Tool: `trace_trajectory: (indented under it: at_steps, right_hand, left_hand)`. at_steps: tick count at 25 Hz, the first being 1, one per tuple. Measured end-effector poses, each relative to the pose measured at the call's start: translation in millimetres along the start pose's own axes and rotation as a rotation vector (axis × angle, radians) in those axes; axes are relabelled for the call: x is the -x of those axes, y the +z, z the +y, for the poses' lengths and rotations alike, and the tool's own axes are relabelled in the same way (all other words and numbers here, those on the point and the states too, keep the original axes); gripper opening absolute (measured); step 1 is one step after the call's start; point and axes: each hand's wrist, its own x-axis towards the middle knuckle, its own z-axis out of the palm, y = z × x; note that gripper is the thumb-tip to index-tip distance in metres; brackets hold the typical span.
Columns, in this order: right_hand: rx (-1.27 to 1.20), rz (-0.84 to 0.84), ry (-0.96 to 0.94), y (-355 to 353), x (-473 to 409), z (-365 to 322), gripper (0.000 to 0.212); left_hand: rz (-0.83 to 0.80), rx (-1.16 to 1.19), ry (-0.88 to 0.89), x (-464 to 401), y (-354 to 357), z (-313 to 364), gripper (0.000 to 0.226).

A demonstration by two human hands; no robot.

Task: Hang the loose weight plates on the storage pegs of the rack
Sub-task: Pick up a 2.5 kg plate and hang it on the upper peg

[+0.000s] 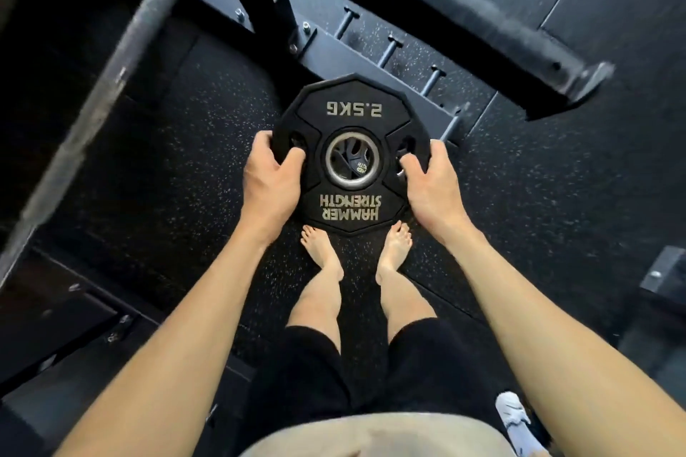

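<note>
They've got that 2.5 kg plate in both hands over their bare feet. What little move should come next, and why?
Probably carry the plate forward, toward the rack's pegs. The left hand and right hand grip its side cutouts, so it is secure, but it hangs level above the toes, its centre hole lined up with no peg yet. It would likely need tilting upright on the way.

Ahead, 12 o'clock: rack beam [375,65] with 4 short pegs [389,50] crosses the path.
10 o'clock: steel bar [111,85] slants across, blocking.
6 o'clock: bare feet [323,252] below held plate [350,130].
3 o'clock: open rubber floor [538,178].
</note>
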Motion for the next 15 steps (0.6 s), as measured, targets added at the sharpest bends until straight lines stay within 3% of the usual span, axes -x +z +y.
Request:
trace_trajectory:
  at_steps: [5,8,11,15]
  right_hand:
    - [-0.087,-0.017,-0.191,-52.9,97.2,-104.6,0.011]
    - [-0.183,-0.023,-0.304,-67.1,152.2,-152.7,0.024]
    - [-0.211,-0.078,-0.405,-67.7,180.2,-181.6,0.033]
    - [-0.106,-0.296,-0.561,-64.0,188.8,-208.7,0.033]
  left_hand:
    - [0.048,0.316,0.079,94.4,-83.6,94.6,0.014]
    - [0.056,0.503,0.103,146.7,-129.4,125.0,0.027]
    - [0.171,0.566,0.183,184.7,-157.2,135.3,0.037]
    - [0.451,0.660,0.207,235.3,-168.5,134.4,0.038]
